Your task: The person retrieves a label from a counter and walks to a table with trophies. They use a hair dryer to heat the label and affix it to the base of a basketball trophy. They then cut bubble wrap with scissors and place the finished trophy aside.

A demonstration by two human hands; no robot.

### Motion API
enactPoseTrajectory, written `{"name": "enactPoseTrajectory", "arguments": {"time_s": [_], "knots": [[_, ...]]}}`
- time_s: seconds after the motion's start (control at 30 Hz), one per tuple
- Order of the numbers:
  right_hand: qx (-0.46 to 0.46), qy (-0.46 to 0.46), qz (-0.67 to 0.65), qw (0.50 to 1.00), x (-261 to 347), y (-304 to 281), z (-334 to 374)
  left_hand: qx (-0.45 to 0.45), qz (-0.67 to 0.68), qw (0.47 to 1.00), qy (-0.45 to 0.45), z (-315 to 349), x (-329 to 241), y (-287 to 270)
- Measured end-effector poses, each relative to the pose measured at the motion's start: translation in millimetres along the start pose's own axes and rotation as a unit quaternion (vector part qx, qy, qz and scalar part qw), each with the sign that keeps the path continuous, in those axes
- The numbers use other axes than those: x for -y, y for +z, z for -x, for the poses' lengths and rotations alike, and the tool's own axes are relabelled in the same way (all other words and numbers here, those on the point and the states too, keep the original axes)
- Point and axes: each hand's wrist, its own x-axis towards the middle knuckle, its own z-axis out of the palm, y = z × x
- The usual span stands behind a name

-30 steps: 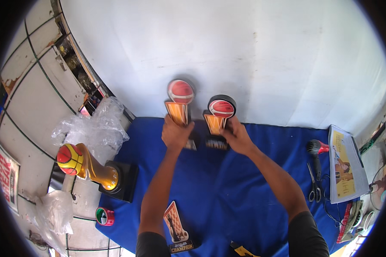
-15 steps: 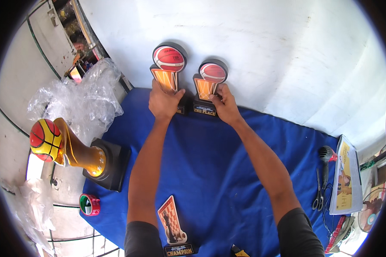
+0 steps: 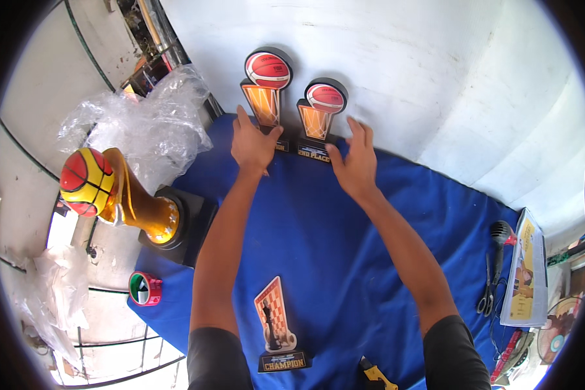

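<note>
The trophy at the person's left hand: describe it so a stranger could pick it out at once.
On the blue cloth, look along the far edge by the white wall. Two flat basketball trophies stand there; it is the taller trophy, beside the left hand, with the darker red ball.

I see table under blue cloth (image 3: 344,247), pushed against white wall. Two flat basketball trophies stand upright at far edge, side by side: taller one (image 3: 266,91) left, shorter one (image 3: 320,117) right. Big gold trophy with yellow-red ball (image 3: 120,201) on black base at left edge, leaning left. Chess-piece plaque (image 3: 276,325) stands near front edge. Roll of tape (image 3: 144,288) at front-left corner. Scissors (image 3: 487,289) and black tool (image 3: 500,237) near right edge, booklet (image 3: 526,273) just beyond. Yellow-black object (image 3: 377,377) at front edge, kind unclear.
</note>
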Motion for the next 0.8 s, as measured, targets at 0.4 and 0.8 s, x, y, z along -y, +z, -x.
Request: {"name": "enactPoseTrajectory", "arguments": {"time_s": [0.4, 0.8], "knots": [[0.629, 0.155, -0.184, 0.739, 164.1, -59.1, 196.7, 0.084, 0.163, 0.978, 0.097, 113.6, 21.7, -94.8], [0.154, 0.125, -0.275, 0.941, 26.2, -103.9, 21.5, -0.273, 0.192, 0.927, 0.170, 149.6, 69.0, -208.1]]}}
